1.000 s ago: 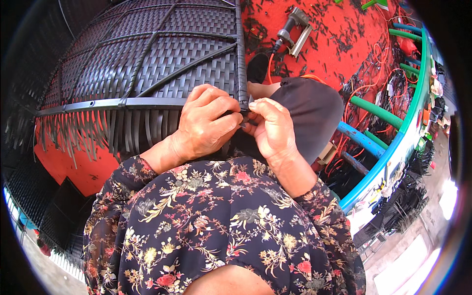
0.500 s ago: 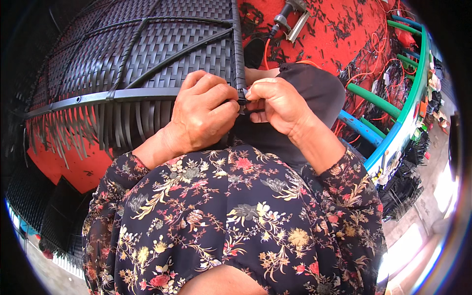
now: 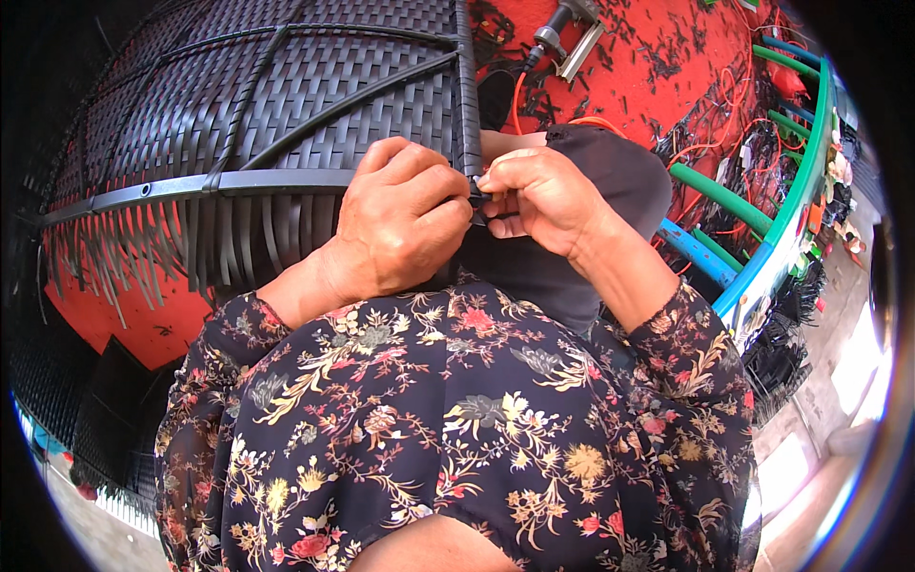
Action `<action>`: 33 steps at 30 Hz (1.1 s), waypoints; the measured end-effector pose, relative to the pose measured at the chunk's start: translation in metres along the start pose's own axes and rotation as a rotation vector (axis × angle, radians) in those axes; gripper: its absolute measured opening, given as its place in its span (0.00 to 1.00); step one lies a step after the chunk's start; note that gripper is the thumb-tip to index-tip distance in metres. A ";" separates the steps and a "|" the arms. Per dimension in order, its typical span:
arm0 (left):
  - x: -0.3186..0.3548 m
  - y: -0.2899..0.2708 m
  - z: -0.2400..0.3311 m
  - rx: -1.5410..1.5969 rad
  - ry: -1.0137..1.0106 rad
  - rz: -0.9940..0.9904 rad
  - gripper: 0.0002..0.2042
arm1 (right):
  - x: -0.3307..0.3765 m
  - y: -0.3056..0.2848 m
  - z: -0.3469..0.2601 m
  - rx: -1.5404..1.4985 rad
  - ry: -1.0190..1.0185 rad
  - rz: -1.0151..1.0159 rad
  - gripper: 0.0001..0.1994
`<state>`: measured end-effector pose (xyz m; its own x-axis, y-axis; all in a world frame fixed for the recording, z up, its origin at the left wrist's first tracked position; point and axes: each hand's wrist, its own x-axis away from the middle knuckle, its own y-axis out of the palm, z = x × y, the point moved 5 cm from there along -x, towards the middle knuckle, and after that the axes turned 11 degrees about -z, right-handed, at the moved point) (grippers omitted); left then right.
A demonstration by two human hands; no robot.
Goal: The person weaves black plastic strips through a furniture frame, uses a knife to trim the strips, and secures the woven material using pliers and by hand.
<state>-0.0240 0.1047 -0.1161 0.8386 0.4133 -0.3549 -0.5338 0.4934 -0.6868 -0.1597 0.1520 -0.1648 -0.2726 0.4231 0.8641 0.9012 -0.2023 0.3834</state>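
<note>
A black woven panel of flat plastic strips on a frame lies across the upper left. Its near side is a smooth dark rail, with loose strip ends hanging below. At the frame's right corner, my left hand is closed, fingers curled against the rail's end. Just right of it, my right hand pinches a short end of black strip between thumb and forefinger. Most of that strip is hidden by the fingers. A wrapped bar runs away from the corner.
A grey air tool with an orange hose rests on the red mat, among scattered black scraps. To the right stands a green and blue ladder-like frame. My dark-clad knee is beneath my right hand.
Both hands stay at the corner, shifting very slightly right together with the frame. My right fingers have moved a little around the strip end.
</note>
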 end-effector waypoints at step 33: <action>-0.002 -0.001 -0.013 0.155 -0.115 -0.012 0.06 | -0.015 0.015 0.027 -0.355 -0.436 -0.067 0.13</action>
<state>-0.0236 0.0939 -0.1232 0.8317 0.4871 -0.2666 -0.5419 0.6072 -0.5811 -0.1324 0.1662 -0.1810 -0.0931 0.7554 0.6486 0.6977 -0.4153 0.5838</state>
